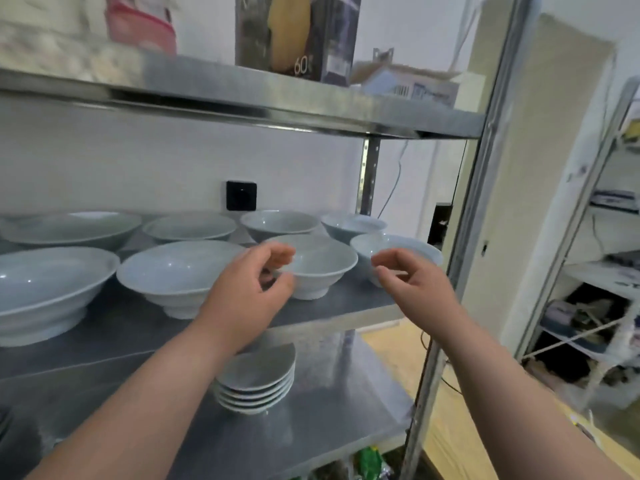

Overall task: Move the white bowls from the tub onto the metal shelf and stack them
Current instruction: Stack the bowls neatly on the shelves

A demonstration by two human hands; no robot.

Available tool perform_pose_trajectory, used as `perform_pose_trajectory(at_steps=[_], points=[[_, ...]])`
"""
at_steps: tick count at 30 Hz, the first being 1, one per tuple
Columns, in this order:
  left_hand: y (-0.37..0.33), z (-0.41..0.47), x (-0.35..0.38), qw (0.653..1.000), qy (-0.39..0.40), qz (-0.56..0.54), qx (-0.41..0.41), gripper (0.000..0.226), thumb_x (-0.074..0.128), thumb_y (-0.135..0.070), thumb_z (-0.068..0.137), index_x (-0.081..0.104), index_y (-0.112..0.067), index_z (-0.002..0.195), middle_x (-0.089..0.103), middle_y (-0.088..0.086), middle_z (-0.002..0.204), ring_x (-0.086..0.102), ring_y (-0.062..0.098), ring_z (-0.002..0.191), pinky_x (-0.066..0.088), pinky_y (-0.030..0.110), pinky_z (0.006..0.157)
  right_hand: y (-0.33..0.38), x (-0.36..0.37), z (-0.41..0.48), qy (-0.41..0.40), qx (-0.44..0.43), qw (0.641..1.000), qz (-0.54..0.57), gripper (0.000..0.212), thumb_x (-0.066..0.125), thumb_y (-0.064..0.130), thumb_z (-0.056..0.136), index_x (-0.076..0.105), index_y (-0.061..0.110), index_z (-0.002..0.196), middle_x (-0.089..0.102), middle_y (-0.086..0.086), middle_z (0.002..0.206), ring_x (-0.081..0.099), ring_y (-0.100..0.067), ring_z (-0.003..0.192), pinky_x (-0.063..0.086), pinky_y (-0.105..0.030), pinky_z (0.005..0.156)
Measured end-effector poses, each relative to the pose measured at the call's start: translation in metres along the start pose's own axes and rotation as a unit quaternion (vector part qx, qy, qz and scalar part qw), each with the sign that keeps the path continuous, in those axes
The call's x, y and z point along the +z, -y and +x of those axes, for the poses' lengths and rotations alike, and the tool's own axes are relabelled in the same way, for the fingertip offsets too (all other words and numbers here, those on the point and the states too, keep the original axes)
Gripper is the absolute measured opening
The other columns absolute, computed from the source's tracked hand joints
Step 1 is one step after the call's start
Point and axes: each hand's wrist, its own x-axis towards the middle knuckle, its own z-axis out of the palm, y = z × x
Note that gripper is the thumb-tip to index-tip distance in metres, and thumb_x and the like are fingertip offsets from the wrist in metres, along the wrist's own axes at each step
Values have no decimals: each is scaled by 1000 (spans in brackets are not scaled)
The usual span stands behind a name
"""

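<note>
head view: eight white bowls are standing upright and singly in two rows on the metal shelf (346,301), none of them stacked. in the near row, from left to right, are sitting a large wide bowl (48,282), a medium bowl (176,271), a smaller footed bowl (322,263) and the right-end bowl (401,245). four more bowls (278,223) are sitting behind them along the wall.

the left hand (249,289) is reaching in over the shelf's near edge. its forefinger and thumb are curling around the left rim of the smaller footed bowl, forefinger above the rim and thumb below. the blur is hiding whether this grip is actually pinching the rim or just hovering at it. the right hand (412,282) is hanging in front of the right-end bowl with its fingers loosely curled. its grip is holding nothing, and the bowl's side is showing through the gap between thumb and forefinger.

on the shelf below, a stack of white plates (258,379) is sitting partly behind the left forearm. on the shelf above, a dark carton marked "60" (298,32) is standing upright. a black wall socket (241,195) is showing behind the bowls, and a second rack (588,271) is standing far right.
</note>
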Motion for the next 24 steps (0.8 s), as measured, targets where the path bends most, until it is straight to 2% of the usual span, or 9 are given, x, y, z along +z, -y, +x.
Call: perform_pose_trajectory(at_steps=[3, 6, 8, 10, 13, 16, 19, 21, 24], points=[[2, 36, 11, 983, 79, 163, 22, 38, 63, -34, 88, 56, -35, 125, 57, -19, 125, 53, -2, 109, 41, 21, 94, -25, -13, 45, 57, -25, 978, -198, 33, 57, 40, 91, 61, 34, 123, 60, 14, 126, 55, -6, 116, 46, -29, 98], [12, 59, 25, 917, 212, 339, -11, 49, 58, -49, 87, 45, -42, 134, 48, -19, 134, 50, 8, 119, 41, 26, 98, -51, -18, 68, 162, -14, 923, -350, 47, 54, 48, 94, 48, 33, 138, 56, 3, 136, 55, -19, 118, 47, -33, 91], [18, 66, 35, 870, 258, 420, -9, 38, 53, -45, 92, 48, -42, 129, 52, -16, 132, 52, 15, 119, 42, 28, 95, -69, -17, 76, 179, -35, 903, -388, 47, 51, 42, 97, 42, 32, 143, 57, 0, 136, 57, -23, 116, 49, -35, 90], [25, 70, 42, 862, 248, 441, 11, 23, 44, -34, 95, 55, -38, 114, 59, -13, 122, 54, 18, 112, 44, 31, 93, -83, -16, 83, 161, -54, 905, -390, 41, 48, 30, 99, 47, 29, 140, 61, -2, 130, 59, -26, 113, 50, -36, 90], [32, 72, 50, 872, 219, 438, 19, 20, 37, -29, 92, 56, -31, 98, 60, -9, 105, 52, 15, 94, 43, 30, 82, -97, -14, 91, 144, -93, 888, -426, 25, 51, 20, 93, 58, 27, 116, 66, -1, 105, 64, -27, 96, 53, -36, 75], [27, 70, 56, 859, 185, 475, 46, 16, 39, -18, 91, 49, -29, 97, 58, -10, 98, 53, 17, 89, 44, 32, 74, -105, -18, 85, 102, -125, 883, -442, 38, 57, 10, 85, 57, 26, 119, 67, 2, 103, 63, -26, 88, 51, -32, 64], [22, 68, 53, 854, 125, 497, 90, 22, 48, -11, 85, 44, -31, 90, 56, -10, 85, 57, 16, 80, 40, 30, 60, -103, -31, 77, -1, -164, 908, -385, 33, 63, 13, 87, 62, 25, 118, 72, 6, 100, 67, -23, 87, 52, -31, 61], [17, 76, 49, 849, 69, 507, 131, 28, 64, -7, 73, 50, -29, 82, 54, -11, 70, 56, 17, 61, 35, 26, 47, -100, -38, 80, -81, -210, 914, -338, 23, 72, 13, 85, 67, 21, 106, 73, 6, 88, 68, -25, 75, 50, -31, 51], [9, 103, 40, 863, 17, 487, 135, 30, 69, -4, 72, 53, -28, 78, 53, -14, 69, 57, 19, 60, 33, 23, 49, -96, -44, 107, -126, -263, 906, -307, 19, 74, 10, 84, 71, 15, 102, 73, -2, 81, 67, -28, 67, 49, -31, 50]])
